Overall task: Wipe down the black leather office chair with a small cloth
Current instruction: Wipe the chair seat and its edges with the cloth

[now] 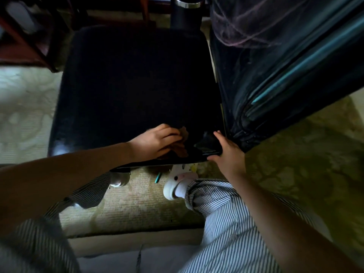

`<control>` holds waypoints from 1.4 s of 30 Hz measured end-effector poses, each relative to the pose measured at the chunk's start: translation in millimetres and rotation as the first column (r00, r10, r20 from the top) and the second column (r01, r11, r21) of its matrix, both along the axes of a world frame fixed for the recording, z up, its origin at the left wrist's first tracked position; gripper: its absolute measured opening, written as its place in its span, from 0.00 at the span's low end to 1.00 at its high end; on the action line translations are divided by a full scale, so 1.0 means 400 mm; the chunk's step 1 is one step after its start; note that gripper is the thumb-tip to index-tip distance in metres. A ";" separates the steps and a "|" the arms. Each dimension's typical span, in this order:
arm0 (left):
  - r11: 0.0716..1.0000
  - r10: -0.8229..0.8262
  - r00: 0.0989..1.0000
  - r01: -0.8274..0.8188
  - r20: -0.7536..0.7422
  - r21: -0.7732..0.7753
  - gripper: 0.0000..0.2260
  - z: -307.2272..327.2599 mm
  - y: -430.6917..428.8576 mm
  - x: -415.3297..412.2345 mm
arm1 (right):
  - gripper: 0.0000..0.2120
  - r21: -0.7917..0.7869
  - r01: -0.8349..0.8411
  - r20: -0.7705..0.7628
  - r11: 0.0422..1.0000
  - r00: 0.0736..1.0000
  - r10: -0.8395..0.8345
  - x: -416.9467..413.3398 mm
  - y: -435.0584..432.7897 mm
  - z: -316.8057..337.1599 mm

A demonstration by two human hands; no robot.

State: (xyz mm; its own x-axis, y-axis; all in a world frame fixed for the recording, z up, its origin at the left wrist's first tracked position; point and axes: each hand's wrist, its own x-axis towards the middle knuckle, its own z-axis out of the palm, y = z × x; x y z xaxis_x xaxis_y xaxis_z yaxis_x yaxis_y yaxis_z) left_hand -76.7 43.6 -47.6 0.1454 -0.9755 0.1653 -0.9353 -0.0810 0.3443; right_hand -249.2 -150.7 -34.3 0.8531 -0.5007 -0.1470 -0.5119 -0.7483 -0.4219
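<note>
Fingers (171, 135) of the left hand (155, 143) curl over the small cloth (184, 132), pressing it onto the black leather seat (134, 81) toward 5 o'clock; the right hand (229, 154), fingers together, clasps the seat corner just beside

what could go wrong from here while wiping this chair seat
The black tumbler stands at the far edge of the chair seat; a long stroke by the left hand with the cloth might tip it. The pen on the rug by the white shoe could be stepped on.
</note>
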 end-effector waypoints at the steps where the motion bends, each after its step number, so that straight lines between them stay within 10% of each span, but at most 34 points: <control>1: 1.000 0.005 1.000 -0.005 0.005 -0.010 0.19 -0.002 -0.022 -0.014 | 0.37 0.000 0.004 0.008 1.000 1.000 -0.004 0.000 -0.001 0.000; 13: 0.981 0.193 0.980 -0.192 -0.054 0.026 0.17 0.014 -0.334 -0.057 | 0.37 0.096 0.235 0.011 0.967 0.971 -0.237 -0.012 0.049 -0.025; 32: 0.964 -0.228 0.947 0.252 0.228 -0.085 0.13 -0.027 -0.067 -0.065 | 0.33 0.347 0.495 0.102 0.797 0.825 -0.556 -0.029 0.097 -0.048; 42: 0.940 -0.331 0.889 0.339 0.317 0.032 0.30 -0.015 -0.154 -0.101 | 0.27 0.587 0.461 0.097 0.665 0.776 -0.623 -0.030 0.065 -0.049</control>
